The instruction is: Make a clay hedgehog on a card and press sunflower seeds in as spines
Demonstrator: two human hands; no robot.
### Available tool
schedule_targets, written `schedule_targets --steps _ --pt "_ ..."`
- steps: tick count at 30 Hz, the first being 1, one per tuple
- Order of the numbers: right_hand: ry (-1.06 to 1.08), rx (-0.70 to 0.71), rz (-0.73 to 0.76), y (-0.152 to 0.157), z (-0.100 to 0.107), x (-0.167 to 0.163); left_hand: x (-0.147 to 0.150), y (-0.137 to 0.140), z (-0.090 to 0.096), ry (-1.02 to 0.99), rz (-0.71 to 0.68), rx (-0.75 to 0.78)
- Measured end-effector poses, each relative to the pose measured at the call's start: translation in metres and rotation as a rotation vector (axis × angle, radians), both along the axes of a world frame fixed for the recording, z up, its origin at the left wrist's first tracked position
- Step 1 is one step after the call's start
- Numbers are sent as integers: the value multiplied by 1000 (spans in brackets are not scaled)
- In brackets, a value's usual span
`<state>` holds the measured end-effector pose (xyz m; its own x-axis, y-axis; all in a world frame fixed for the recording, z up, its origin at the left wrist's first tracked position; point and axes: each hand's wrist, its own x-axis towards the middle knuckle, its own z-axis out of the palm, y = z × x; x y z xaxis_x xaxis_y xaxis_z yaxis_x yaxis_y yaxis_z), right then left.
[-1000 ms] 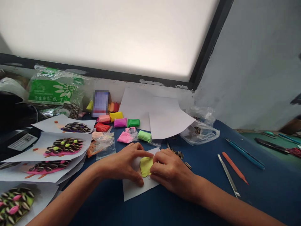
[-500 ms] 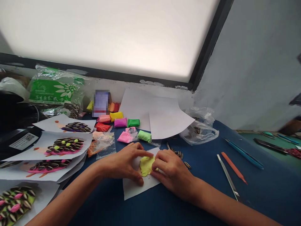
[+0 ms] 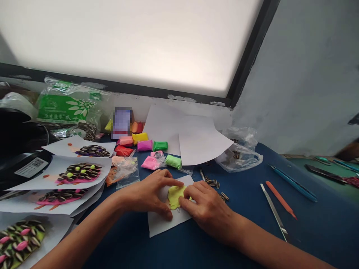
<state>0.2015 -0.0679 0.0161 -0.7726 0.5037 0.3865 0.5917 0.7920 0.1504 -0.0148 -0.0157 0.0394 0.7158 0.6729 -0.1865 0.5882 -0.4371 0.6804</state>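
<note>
A flattened patch of yellow modelling clay [image 3: 175,196] lies on a small sheet of white paper [image 3: 159,226] with some drawn lines showing at its lower edge. Along the left side of the patch my left hand [image 3: 154,190] rests with thumb and index finger spread apart, holding the paper down. My right hand [image 3: 203,203] lies over the right part of the clay, its curled fingertips pressing on it. Part of the clay is hidden under those fingers. Several striped sunflower seeds [image 3: 213,183] lie loose just beyond my right hand.
At left are sheets with seed-and-clay hedgehogs [image 3: 80,172]. Coloured clay packets [image 3: 144,145] and blank paper [image 3: 203,140] lie behind the hands. A clear plastic bag [image 3: 238,157] holds seeds. Blue tweezers [image 3: 294,183], an orange tool [image 3: 280,200] and a scalpel-like knife [image 3: 273,211] lie at right.
My right fingers have shifted slightly over the clay and now press closer to its middle. My left hand stays in place. The whole view has moved a little.
</note>
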Motion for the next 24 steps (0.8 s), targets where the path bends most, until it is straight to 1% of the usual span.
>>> schedule_targets --steps 2,4,7,9,11,16,18,22,24 --pt "-40 -63 7 -2 5 1 0 0 0 3 4 -5" --pt "-33 -156 16 -3 9 4 0 0 0 1 3 -6" --pt "82 -255 15 -2 11 9 -1 1 -3 1 0 -1" --pt "199 -264 11 0 8 11 -2 1 -4 0 -3 1" --pt "272 -254 -1 1 6 12 -2 1 -4 -1 -5 -4" --pt "319 -292 -47 3 7 14 -2 1 -3 7 3 -17" --pt "304 -266 -33 4 9 17 -3 1 -4 1 1 -7" --pt "107 -80 148 11 12 25 -2 1 -4 -23 5 12" --pt "20 -22 213 14 14 29 -3 1 -4 -12 18 -6"
